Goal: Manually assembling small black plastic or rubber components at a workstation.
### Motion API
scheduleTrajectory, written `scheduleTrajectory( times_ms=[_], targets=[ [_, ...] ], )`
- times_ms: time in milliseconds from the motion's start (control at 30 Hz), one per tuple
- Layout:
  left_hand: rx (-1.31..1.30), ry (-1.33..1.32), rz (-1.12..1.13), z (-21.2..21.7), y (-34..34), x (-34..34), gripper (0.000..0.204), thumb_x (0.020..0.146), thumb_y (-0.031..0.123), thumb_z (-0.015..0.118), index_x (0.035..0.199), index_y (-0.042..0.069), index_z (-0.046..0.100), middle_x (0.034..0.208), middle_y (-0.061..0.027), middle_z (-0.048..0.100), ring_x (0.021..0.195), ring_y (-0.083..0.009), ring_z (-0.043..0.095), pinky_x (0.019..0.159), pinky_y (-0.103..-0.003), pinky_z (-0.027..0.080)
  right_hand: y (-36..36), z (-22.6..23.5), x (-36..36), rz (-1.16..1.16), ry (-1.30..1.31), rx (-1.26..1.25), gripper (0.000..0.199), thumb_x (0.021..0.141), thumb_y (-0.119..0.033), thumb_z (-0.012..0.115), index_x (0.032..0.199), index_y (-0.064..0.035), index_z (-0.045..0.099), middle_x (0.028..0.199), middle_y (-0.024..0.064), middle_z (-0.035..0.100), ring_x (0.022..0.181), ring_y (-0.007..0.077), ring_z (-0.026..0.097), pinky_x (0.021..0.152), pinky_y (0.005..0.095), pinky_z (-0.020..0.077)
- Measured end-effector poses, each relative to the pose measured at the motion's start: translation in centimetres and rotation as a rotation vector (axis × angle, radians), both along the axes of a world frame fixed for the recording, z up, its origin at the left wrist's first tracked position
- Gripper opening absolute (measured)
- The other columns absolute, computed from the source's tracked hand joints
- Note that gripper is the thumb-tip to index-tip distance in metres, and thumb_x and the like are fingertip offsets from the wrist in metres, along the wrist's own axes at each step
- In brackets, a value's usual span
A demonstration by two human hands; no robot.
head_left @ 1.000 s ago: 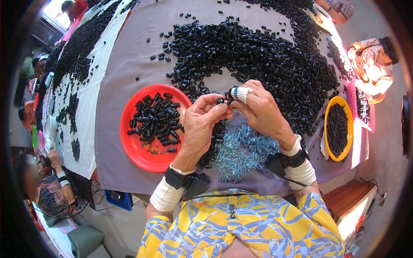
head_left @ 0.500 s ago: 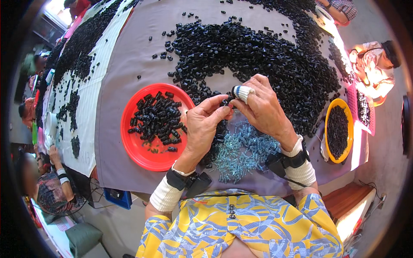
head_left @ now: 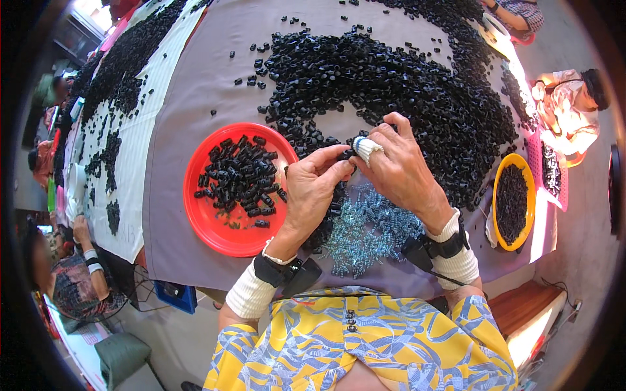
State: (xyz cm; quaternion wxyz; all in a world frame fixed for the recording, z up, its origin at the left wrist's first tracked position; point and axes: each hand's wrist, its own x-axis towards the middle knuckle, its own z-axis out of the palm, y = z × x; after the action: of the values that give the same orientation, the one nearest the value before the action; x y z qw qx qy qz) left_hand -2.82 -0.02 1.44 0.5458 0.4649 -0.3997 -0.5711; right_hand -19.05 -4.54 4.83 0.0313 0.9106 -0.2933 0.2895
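Observation:
My left hand [head_left: 312, 195] pinches a small black plastic part [head_left: 347, 154] between thumb and fingertips. Meeting it there, my right hand [head_left: 401, 169] is closed at the same part, a white cloth band round one finger; what else its fingertips hold is hidden. Below the hands lies a pile of small pale-blue metal springs [head_left: 372, 231]. Beyond them spreads a large heap of loose black plastic parts [head_left: 417, 98]. Left of my left hand sits a round red tray [head_left: 195, 215] with longer black pieces in it.
At the right edge stand a yellow bowl [head_left: 498, 218] of thin black pieces and a pink basket [head_left: 536, 156]. Another table [head_left: 130, 221] with black parts runs along the left. Co-workers sit on both sides; a blue crate [head_left: 179, 298] is below the left edge.
Both hands stay together over the springs. My right fingers have shifted slightly and closed in at the black part; the view has moved a little.

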Motion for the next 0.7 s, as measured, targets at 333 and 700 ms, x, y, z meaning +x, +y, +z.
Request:
scheduleTrajectory(
  times_ms=[333, 700],
  targets=[
    [-0.077, -0.063, 0.000, 0.19, 0.11, 0.01, 0.025, 0.086, 0.005, 0.064, 0.109, -0.003, 0.064, 0.085, -0.0042, 0.067, 0.073, -0.0064, 0.060, 0.067, -0.019, 0.049, -0.40, -0.47, 0.10, 0.041, -0.131, 0.055, 0.012, 0.072, -0.010, 0.066, 0.075, -0.0019, 0.058, 0.072, 0.0086, 0.055, 0.075, 0.0262, 0.055, 0.085, 0.0419, 0.0394],
    [-0.050, -0.072, -0.004, 0.49, 0.10, 0.01, 0.023, 0.085, 0.004, 0.065, 0.108, -0.003, 0.065, 0.088, -0.0051, 0.068, 0.074, -0.0079, 0.061, 0.069, -0.021, 0.050, -0.04, -0.46, 0.13, -0.014, -0.069, 0.030, 0.012, 0.079, -0.013, 0.064, 0.077, -0.0019, 0.058, 0.075, 0.0092, 0.056, 0.078, 0.0257, 0.055, 0.085, 0.0419, 0.0386]
  ],
)
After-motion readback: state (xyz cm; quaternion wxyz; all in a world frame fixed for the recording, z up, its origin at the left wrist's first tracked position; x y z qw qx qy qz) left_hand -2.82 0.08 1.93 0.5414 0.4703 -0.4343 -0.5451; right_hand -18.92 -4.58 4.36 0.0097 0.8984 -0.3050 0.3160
